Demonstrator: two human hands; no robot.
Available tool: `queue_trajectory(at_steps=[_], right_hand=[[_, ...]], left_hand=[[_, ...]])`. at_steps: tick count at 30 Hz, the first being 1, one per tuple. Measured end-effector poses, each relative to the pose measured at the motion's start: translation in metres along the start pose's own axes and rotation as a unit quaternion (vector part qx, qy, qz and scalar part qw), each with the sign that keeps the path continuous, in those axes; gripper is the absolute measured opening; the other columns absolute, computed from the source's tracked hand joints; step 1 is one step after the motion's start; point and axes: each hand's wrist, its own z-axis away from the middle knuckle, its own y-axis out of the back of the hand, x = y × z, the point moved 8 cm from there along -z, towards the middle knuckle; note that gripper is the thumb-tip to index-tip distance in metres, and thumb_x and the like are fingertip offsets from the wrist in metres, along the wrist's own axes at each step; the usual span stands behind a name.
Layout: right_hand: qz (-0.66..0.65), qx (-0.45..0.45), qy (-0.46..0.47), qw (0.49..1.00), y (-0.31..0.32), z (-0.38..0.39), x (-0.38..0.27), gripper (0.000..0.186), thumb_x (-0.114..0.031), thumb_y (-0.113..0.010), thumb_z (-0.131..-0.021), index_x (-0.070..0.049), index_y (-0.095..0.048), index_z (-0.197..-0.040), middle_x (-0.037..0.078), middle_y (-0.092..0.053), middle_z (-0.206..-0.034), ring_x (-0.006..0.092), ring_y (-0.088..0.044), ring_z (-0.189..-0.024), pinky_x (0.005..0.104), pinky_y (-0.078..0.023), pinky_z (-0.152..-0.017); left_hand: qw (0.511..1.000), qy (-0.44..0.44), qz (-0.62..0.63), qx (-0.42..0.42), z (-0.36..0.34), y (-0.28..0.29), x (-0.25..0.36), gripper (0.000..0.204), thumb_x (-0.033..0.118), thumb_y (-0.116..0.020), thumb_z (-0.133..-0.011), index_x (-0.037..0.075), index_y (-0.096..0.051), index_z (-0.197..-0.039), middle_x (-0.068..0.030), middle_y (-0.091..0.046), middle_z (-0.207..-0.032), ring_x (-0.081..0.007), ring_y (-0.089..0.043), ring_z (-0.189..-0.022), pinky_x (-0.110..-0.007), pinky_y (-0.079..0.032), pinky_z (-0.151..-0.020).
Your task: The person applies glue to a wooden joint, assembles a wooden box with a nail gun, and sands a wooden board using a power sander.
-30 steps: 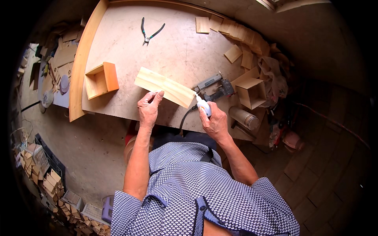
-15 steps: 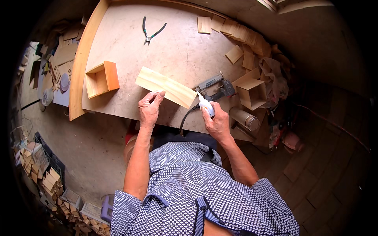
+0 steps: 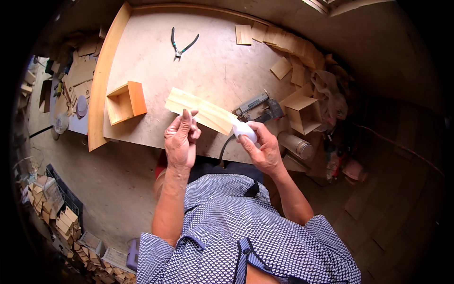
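While the pale wooden strip [image 3: 203, 112] is pinned to the bench [image 3: 213, 66] under the fingertips of the left hand [image 3: 180, 142], a white glue bottle [image 3: 245, 130] is gripped in the right hand [image 3: 262, 150] at the strip's near end; an even bead should be laid along its long axis, which is seen running from upper left down to the right hand, with the nail gun [image 3: 257, 108] just beyond

I see a pale wooden workbench [image 3: 198, 66] with a raised wooden strip [image 3: 106, 75] along its left edge. Taking the small open wooden box [image 3: 125, 102] as my marker: pliers [image 3: 182, 45] lie up and right of it, a nail gun [image 3: 257, 109] well to its right, another open box [image 3: 302, 113] beyond that, and loose wooden pieces [image 3: 283, 45] pile at the far right corner.
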Motion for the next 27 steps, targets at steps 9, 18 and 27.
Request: queue_trajectory(at_steps=[9,18,27], right_hand=[[0.079,0.013,0.13,0.988,-0.024,-0.009,-0.046,0.03,-0.011,-0.08,-0.092,0.0,-0.066,-0.116,0.018,-0.075,-0.096,0.0326,-0.075,-0.082,0.0378,-0.059,-0.073],[0.104,0.005,0.125,0.987,-0.023,-0.011,-0.038,0.031,-0.013,-0.08,-0.091,0.0,-0.066,-0.116,0.019,-0.074,-0.095,0.0337,-0.076,-0.084,0.0385,-0.059,-0.074],[0.135,-0.012,0.151,0.979,-0.018,-0.006,-0.039,0.032,-0.011,-0.08,-0.09,0.001,-0.066,-0.118,0.019,-0.074,-0.096,0.0354,-0.075,-0.084,0.0392,-0.058,-0.072]], left_hand=[[0.998,0.019,0.053,-0.006,0.006,-0.032,-0.001,0.042,0.033,-0.065,-0.108,-0.005,-0.065,-0.125,0.0007,-0.053,-0.079,-0.007,-0.046,-0.065,-0.025,-0.038,-0.061],[0.999,0.013,0.041,-0.008,0.005,-0.032,-0.009,0.042,0.033,-0.065,-0.108,-0.005,-0.065,-0.126,0.0012,-0.054,-0.08,-0.0069,-0.045,-0.065,-0.023,-0.038,-0.061],[0.987,-0.053,-0.153,-0.015,0.008,-0.035,-0.003,0.039,0.031,-0.071,-0.105,-0.007,-0.076,-0.105,0.0049,-0.052,-0.074,-0.0045,-0.04,-0.068,-0.022,-0.033,-0.064]])
